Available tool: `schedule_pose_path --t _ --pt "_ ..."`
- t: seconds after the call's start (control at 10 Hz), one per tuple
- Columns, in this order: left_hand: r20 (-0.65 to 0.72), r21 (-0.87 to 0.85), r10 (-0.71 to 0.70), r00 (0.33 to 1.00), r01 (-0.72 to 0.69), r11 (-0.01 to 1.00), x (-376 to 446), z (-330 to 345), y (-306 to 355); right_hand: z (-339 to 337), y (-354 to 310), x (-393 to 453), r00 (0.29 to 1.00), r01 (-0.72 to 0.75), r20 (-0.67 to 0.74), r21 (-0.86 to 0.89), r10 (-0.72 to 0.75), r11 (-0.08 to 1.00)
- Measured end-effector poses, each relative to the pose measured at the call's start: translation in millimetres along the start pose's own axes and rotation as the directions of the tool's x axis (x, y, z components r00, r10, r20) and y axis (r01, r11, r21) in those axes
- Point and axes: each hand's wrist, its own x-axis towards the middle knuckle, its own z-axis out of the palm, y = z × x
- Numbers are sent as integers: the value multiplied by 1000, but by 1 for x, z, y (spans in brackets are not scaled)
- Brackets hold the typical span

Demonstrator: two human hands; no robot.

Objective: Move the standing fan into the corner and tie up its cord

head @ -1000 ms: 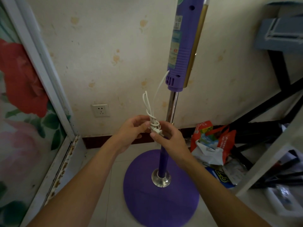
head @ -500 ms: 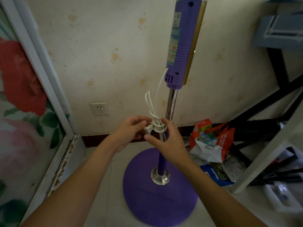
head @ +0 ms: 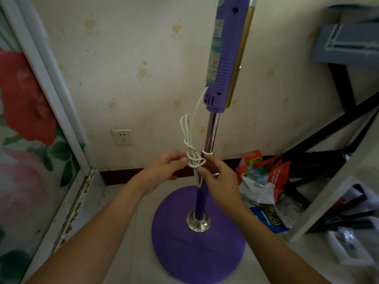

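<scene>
The purple standing fan stands by the wall on its round purple base (head: 196, 253), with a chrome pole (head: 211, 134) and a purple upper column (head: 222, 56). Its white cord (head: 187, 136) hangs from the column's lower end, folded into loops and bound by several turns (head: 194, 159) just left of the pole. My left hand (head: 164, 171) pinches the bundle from the left. My right hand (head: 219, 181) holds it from the right, fingers behind the wraps. A short loop of cord dangles below my hands. The plug is hidden.
A white wall socket (head: 122, 136) sits low on the wall at left. A flower-patterned sliding door with a white frame (head: 61, 111) closes the left side. Red and white bags (head: 264, 177) lie right of the base, beside a black frame (head: 328, 140) and a white rack leg (head: 328, 193).
My hands have shifted slightly around the cord bundle and the wraps look pulled tighter. My left fingers have closed onto the turns. The fan has not moved.
</scene>
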Motion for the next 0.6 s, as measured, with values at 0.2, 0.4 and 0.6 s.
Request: schedule_pose_path --t 0.2,0.4,0.6 --pt "-25 57 33 999 -32 998 2 3 0 -2 1 0 1000 -7 -2 20 7 1000" --pt "-46 43 29 999 -27 999 6 2 -3 -1 1 1 1000 8 -3 26 -8 1000" --pt "-118 19 30 993 -28 999 9 0 -5 -1 4 2 998 -5 -67 -11 5 1000"
